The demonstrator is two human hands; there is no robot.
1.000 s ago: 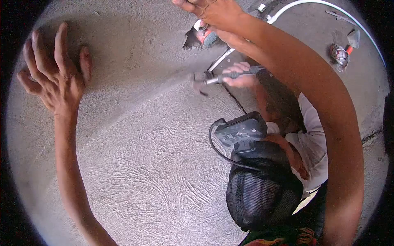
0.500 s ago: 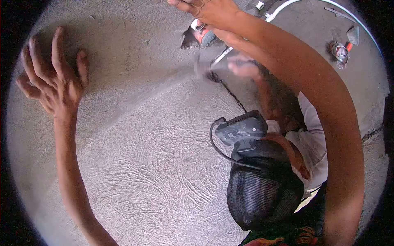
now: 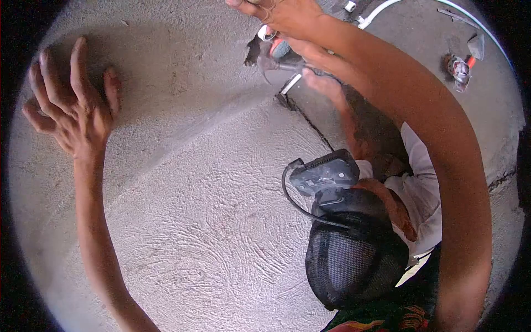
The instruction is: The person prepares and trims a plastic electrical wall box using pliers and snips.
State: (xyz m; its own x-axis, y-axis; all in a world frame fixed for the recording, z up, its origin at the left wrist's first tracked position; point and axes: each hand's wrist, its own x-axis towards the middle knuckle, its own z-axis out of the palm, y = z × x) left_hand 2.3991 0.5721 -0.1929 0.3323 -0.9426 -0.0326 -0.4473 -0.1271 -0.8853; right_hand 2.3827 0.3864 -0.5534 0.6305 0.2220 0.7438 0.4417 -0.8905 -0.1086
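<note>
Head view: the left hand (image 3: 77, 105) spreads its fingers wide over a grainy grey wall (image 3: 166, 55) at the far left, tips slightly bent. The right hand (image 3: 285, 12), at the far middle, is cut by the edge, so its finger spread cannot be told. Just nearer, a co-worker's hand (image 3: 323, 84) grips a hammer (image 3: 285, 67), its blurred head beside a jagged hole (image 3: 251, 52) and white pipe (image 3: 291, 83). Swirled, ridged plaster (image 3: 210, 221) lies left of a black mesh cap (image 3: 354, 254).
</note>
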